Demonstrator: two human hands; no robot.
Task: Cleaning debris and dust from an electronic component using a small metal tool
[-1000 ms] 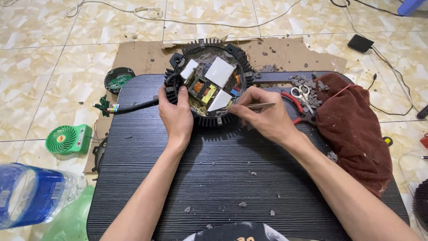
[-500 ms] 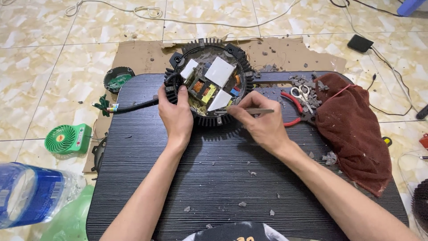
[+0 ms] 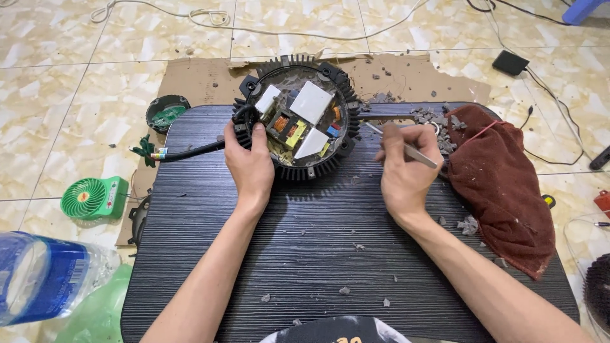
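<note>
Your left hand (image 3: 251, 166) is gripping the left rim of the round finned lamp housing (image 3: 297, 124) lying at the back of the dark ribbed surface (image 3: 318, 254). Your right hand (image 3: 406, 170) is pinching thin metal tweezers (image 3: 401, 147) just beside it. The housing is probably heavy and stiff, but its exposed circuit board (image 3: 298, 124) looks fragile, so you're wisely holding the fins.

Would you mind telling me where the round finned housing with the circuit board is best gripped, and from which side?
Grip the round finned housing by its outer finned rim on the near-left edge, probably coming from the left, as the left hand does. The open top exposes the circuit board, so fingers should stay off it. The right hand, apart from it, holds tweezers.
</note>
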